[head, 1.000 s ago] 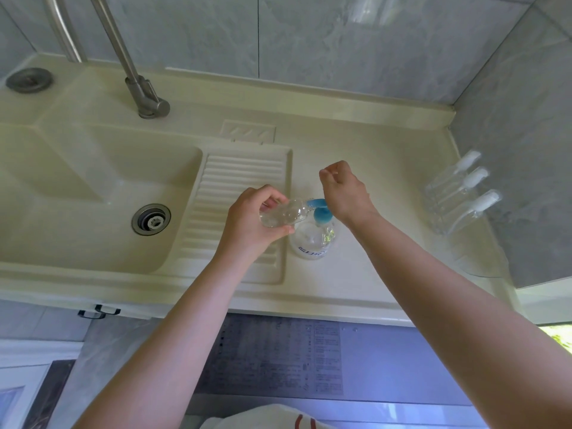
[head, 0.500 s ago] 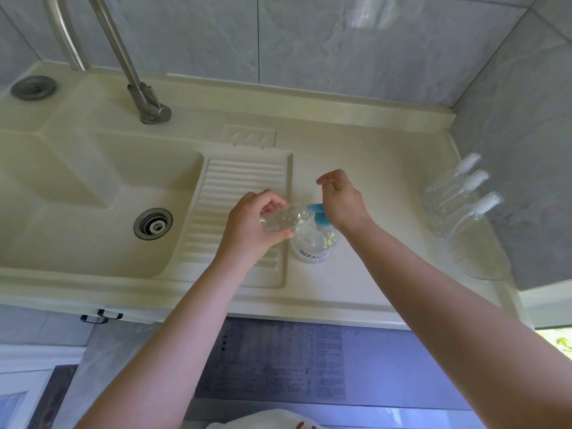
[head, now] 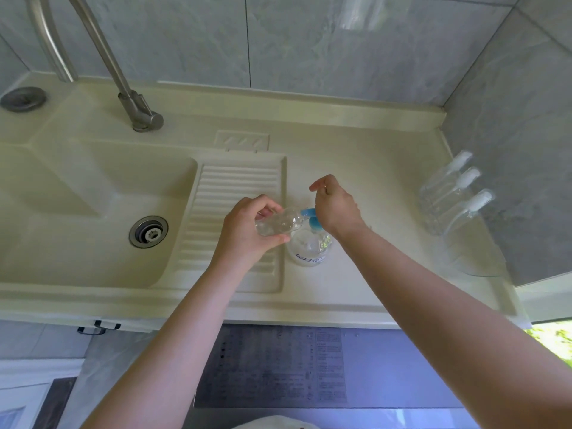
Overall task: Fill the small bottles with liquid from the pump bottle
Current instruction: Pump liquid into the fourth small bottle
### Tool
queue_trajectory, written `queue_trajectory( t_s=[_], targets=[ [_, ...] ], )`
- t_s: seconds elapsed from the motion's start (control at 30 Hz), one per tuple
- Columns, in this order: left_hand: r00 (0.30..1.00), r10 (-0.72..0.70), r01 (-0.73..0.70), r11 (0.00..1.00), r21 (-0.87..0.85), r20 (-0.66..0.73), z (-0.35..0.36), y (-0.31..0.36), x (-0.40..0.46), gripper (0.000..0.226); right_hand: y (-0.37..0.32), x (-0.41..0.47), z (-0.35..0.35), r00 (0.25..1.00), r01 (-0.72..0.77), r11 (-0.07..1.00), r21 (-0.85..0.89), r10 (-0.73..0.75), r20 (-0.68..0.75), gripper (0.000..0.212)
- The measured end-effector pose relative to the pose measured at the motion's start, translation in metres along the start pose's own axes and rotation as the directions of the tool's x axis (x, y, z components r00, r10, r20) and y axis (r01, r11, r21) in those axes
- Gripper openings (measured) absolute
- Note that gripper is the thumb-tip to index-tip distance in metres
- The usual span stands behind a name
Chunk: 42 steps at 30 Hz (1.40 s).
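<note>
Two hands meet at the pump bottle (head: 309,247): the left hand (head: 247,232) grips a small bottle (head: 278,223) lying sideways, mouth rightward at the blue spout; the right hand (head: 335,205), loosely curled, apparently presses the pump.

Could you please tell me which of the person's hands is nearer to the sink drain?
Left. The left hand holds a small bottle over the ribbed board, just right of the drain; the right hand is farther right, over the pump bottle.

Pictured: cream sink (head: 77,193) with steel drain (head: 149,231), ribbed washboard (head: 238,193) alongside, metal faucet (head: 136,106) at the back ledge, grey marbled wall tiles (head: 309,41) behind.
</note>
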State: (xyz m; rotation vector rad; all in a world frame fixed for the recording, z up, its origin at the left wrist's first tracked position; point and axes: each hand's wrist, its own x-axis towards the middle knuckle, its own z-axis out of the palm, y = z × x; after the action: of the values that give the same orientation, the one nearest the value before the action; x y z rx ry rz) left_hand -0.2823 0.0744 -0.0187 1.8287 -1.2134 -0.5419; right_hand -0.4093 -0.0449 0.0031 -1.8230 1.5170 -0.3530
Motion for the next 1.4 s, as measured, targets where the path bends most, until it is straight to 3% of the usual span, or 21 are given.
queue_trajectory(
  t_s=[0.23,0.33,0.57,0.77,0.9,1.1,1.4],
  targets=[
    [0.999,0.031,-0.031,1.0,-0.004,-0.045,0.0,0.0,-0.001,0.046,-0.006,0.004,-0.011,0.997,0.063,0.991,0.121,-0.068,0.036,0.023],
    [0.998,0.031,-0.032,0.999,-0.011,-0.047,0.001,-0.002,-0.001,0.046,-0.003,0.004,-0.01,0.995,0.102,0.993,0.053,-0.102,0.009,0.025],
    [0.999,0.025,-0.025,1.0,-0.006,-0.04,0.005,-0.006,-0.002,0.045,0.002,0.0,0.003,1.0,0.026,0.998,-0.061,-0.026,0.007,0.036],
    [0.999,0.02,-0.021,1.0,-0.019,-0.039,0.003,-0.005,-0.002,0.046,-0.003,-0.001,-0.01,0.998,0.006,0.992,0.13,-0.015,0.067,0.031],
    [0.999,0.01,-0.011,1.0,-0.028,-0.037,0.004,-0.006,-0.003,0.047,-0.004,-0.001,-0.012,0.995,0.059,0.99,0.128,-0.068,0.072,0.032],
    [0.999,0.032,-0.032,0.999,0.011,-0.039,0.004,-0.005,-0.003,0.046,0.001,-0.001,-0.001,0.991,0.02,0.991,0.129,-0.036,0.126,0.041],
    [0.998,0.03,-0.03,1.0,0.01,-0.056,0.002,-0.004,-0.003,0.047,-0.002,0.004,-0.014,0.99,0.048,0.971,0.232,-0.077,0.118,0.029]
  ],
)
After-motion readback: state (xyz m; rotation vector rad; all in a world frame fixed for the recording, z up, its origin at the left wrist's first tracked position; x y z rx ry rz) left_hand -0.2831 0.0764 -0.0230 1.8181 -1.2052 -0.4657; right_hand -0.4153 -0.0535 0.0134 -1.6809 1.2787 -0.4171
